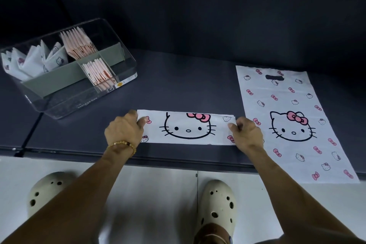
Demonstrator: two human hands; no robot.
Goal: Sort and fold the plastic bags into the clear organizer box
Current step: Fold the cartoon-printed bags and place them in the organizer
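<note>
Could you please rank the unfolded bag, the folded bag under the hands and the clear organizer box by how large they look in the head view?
1. Unfolded bag and clear organizer box: similar in apparent size, so no firm order.
2. Folded bag, clearly smallest, held by the left hand and right hand.

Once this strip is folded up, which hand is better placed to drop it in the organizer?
Probably the left hand: it grips the folded bag at the end nearer the clear organizer box.
</note>
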